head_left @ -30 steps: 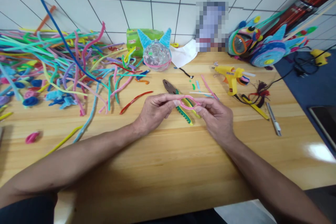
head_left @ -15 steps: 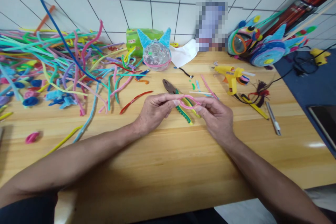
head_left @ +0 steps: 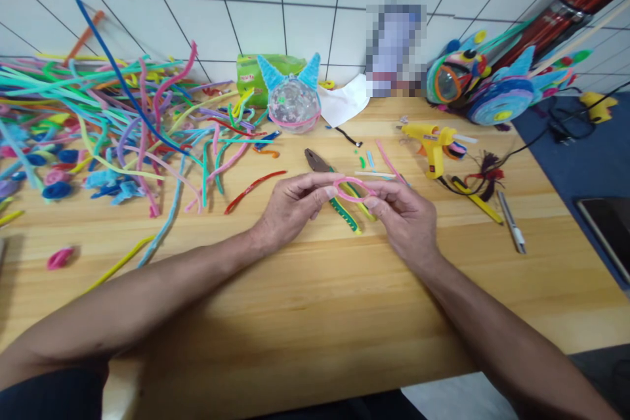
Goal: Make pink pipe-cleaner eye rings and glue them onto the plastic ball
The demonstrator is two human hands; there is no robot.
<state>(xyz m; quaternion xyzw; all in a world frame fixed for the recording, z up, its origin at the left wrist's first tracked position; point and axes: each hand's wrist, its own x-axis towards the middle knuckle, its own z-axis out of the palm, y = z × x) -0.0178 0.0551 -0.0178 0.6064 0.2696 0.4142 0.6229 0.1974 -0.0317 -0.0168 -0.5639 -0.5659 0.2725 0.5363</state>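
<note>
Between my two hands is a pink pipe cleaner (head_left: 350, 197) bent into an oval loop. My left hand (head_left: 299, 202) pinches its left end between thumb and forefinger. On the opposite side, my right hand (head_left: 404, 215) pinches the right end the same way. Beneath the loop, pliers (head_left: 343, 213) with green and yellow handles lie on the table, partly hidden by my fingers. A red pipe cleaner (head_left: 253, 189) lies left of my left hand. Behind the pliers stands a clear ball with blue pointed ears (head_left: 294, 104) and a pink band.
A large heap of coloured pipe cleaners (head_left: 113, 111) spreads over the table's left side. To the right are a yellow glue gun (head_left: 434, 147) with its cord, a yellow cutter (head_left: 478, 200) and a silver pen-like tool (head_left: 512, 223). Colourful craft fish (head_left: 504, 102) and a red flask (head_left: 556, 26) stand behind.
The pink loop has turned slightly and looks a little more open. Both hands keep their grip in nearly the same place.
</note>
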